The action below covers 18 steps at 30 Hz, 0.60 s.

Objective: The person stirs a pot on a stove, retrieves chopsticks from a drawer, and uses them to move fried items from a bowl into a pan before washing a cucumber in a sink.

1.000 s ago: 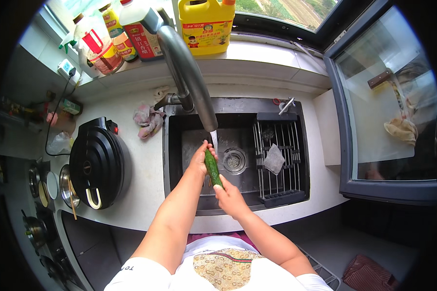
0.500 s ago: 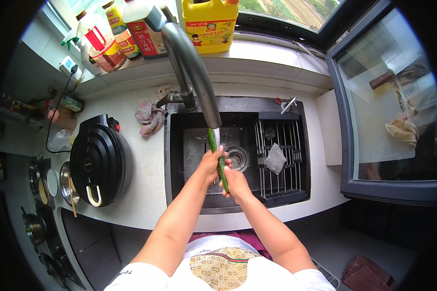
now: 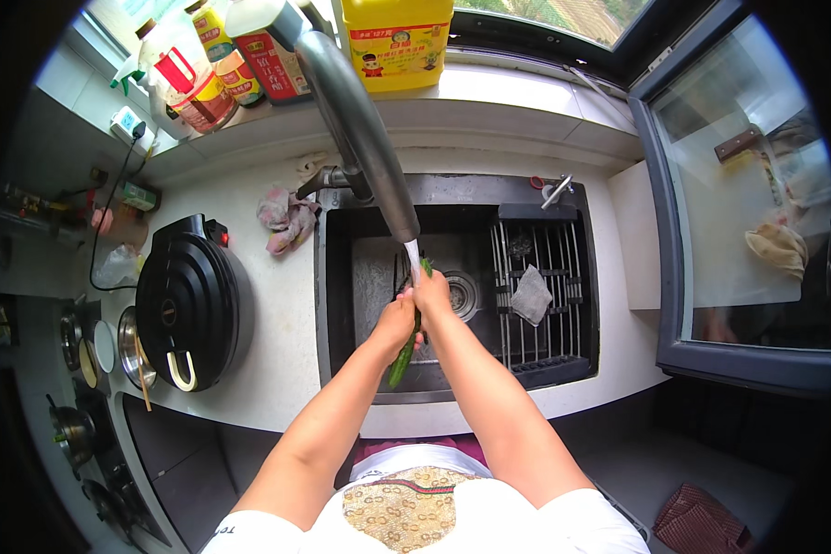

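Both my hands are closed around a green cucumber [image 3: 400, 367] over the dark sink [image 3: 369, 249]. My left hand [image 3: 395, 319] grips its middle, on the left side. Higher up, my right hand [image 3: 432, 294] wraps round the cucumber near its far end, right under the water. A stream of water [image 3: 413, 251] runs from the grey faucet [image 3: 369, 138] onto the right hand and the cucumber's tip. The near end sticks out below the left hand, slanting to the lower left. The fingers partly hide the cucumber's middle.
A metal rack [image 3: 554, 249] in the sink's right side bears a grey cloth [image 3: 531, 295]. Left of the sink lie a crumpled rag [image 3: 288, 220] and a black round electric cooker [image 3: 194, 300]. Bottles and a yellow jug [image 3: 395, 55] line the sill. An open window pane [image 3: 739, 203] juts in at right.
My right hand has slid up to the cucumber's far end, and the left sits lower. The cucumber now slants the other way, its near end toward the left. Water still runs.
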Each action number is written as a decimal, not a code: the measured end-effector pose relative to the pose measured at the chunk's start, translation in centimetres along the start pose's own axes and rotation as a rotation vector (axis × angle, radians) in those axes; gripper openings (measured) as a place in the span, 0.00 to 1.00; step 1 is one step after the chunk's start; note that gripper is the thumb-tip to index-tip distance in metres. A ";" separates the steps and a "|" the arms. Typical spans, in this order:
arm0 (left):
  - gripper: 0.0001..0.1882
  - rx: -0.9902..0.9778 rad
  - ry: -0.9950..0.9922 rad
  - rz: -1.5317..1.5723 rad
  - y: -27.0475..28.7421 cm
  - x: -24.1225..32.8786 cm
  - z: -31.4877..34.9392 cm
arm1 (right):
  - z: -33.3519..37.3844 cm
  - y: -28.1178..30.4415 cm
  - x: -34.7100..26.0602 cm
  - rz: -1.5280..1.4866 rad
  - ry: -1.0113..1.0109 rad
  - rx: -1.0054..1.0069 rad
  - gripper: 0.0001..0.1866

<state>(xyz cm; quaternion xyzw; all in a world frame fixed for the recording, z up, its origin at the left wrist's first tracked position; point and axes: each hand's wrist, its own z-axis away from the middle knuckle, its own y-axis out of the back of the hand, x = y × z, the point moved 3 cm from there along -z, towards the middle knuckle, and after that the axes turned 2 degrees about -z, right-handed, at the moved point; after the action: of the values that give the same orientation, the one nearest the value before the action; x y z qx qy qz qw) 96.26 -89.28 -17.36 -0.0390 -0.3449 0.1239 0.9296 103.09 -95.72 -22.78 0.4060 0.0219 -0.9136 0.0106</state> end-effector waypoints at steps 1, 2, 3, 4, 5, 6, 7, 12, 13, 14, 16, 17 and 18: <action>0.21 -0.042 0.017 0.007 -0.2 0.4 0.7 | -0.3 0.1 -0.2 -0.073 -0.123 0.013 0.23; 0.18 -0.084 0.037 0.015 -0.4 1.2 2.1 | -0.7 0.2 -0.3 -0.144 -0.247 0.028 0.24; 0.15 -0.127 0.056 0.024 -0.5 1.6 3.0 | -1.0 0.4 -0.2 -0.216 -0.372 0.043 0.25; 0.11 -0.217 0.083 0.093 -0.4 1.4 3.4 | -1.3 0.7 -0.5 -0.247 -0.419 0.030 0.26; 0.11 -0.227 0.096 0.153 -0.3 1.2 3.9 | -2.1 0.9 0.4 -0.258 -0.449 -0.039 0.24; 0.10 -0.236 0.109 0.212 -0.2 1.0 4.5 | -2.3 0.8 1.0 -0.285 -0.474 -0.056 0.23; 0.10 -0.245 0.120 0.275 -0.2 0.7 5.0 | -2.3 0.7 1.5 -0.306 -0.498 -0.075 0.22; 0.19 -0.199 0.305 0.425 1.1 -1.5 4.9 | -3.7 0.0 3.0 -0.600 -0.374 -0.210 0.14; 0.21 -0.230 0.360 0.484 1.1 -1.7 4.9 | -3.5 0.0 2.9 -0.658 -0.349 -0.233 0.13; 0.23 -0.263 0.417 0.542 1.3 -2.0 5.0 | -3.4 0.1 2.7 -0.672 -0.308 -0.300 0.15; 0.28 -0.401 0.512 0.621 1.3 -2.6 5.0 | -2.2 0.6 1.7 -0.694 -0.373 -0.212 0.17; 0.28 -0.429 0.547 0.647 1.1 -2.8 4.9 | -1.6 0.9 1.3 -0.703 -0.406 -0.167 0.18; 0.29 -0.456 0.582 0.673 0.8 -3.0 4.9 | -1.7 1.3 1.6 -0.751 -0.411 -0.217 0.20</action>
<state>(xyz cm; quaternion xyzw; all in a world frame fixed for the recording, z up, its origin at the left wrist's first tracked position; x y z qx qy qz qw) 90.74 -89.32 -15.67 -0.3835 -0.0579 0.3225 0.8635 103.38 -96.91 -25.16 0.1761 0.2612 -0.9082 -0.2755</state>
